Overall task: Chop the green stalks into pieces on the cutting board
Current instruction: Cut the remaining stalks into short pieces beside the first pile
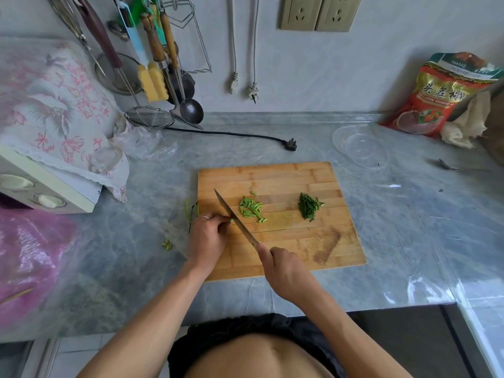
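Observation:
A wooden cutting board (286, 181) lies on the grey marble counter. My left hand (208, 237) sits at the board's left edge, fingers curled down on the green stalks (191, 211), whose ends stick out over the counter behind it. My right hand (286, 271) grips the handle of a knife (236, 218); the blade runs diagonally up-left, right beside my left fingertips. A loose pile of light green cut pieces (252, 210) lies just right of the blade. A darker heap of chopped greens (308, 207) sits further right on the board.
A few cut bits (167, 244) lie on the counter left of the board. A clear glass dish (360, 145) and a spoon (452, 167) are at the back right, by a red bag (436, 96). A black plug (290, 145) lies behind the board. An appliance (41, 184) stands left.

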Tool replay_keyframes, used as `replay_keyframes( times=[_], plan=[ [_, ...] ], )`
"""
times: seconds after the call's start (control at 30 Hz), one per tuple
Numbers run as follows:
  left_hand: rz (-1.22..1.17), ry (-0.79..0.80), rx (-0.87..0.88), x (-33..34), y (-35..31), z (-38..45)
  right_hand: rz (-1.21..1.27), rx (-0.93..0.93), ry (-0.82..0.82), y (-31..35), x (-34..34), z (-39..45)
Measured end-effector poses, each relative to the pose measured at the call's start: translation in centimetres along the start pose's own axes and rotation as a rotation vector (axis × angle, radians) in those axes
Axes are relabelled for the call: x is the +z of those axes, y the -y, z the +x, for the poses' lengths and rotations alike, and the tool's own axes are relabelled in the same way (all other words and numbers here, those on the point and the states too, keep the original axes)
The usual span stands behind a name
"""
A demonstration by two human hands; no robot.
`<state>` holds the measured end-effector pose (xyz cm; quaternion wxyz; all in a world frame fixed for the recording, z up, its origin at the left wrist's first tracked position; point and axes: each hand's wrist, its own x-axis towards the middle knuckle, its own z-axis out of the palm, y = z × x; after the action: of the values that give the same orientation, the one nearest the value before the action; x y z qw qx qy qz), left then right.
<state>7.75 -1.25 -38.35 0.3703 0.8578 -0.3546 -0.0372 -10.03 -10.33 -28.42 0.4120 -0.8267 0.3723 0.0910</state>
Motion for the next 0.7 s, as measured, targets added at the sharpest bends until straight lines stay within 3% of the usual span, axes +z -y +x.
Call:
replay_keyframes(
  times=[0.07, 0.13, 0.37, 0.7],
  plan=[
    [0.002, 0.003, -0.009, 0.1, 0.1, -0.1, -0.045, -0.018, -0.01, 0.0, 0.2, 0.0],
    [-0.001, 0.01, -0.02, 0.1, 0.2, -0.1, -0.086, -0.117, -0.131, 0.1, 0.3, -0.1],
    [0.04, 0.008, -0.042, 0.3, 0.1, -0.1, 0.048, -0.04, -0.074, -0.1, 0.5, 0.1],
    [0.034, -0.005, -0.047, 0.1, -0.7, -0.1, -0.064, -0.074, -0.127, 0.3, 2.4, 1.9]
  ],
)
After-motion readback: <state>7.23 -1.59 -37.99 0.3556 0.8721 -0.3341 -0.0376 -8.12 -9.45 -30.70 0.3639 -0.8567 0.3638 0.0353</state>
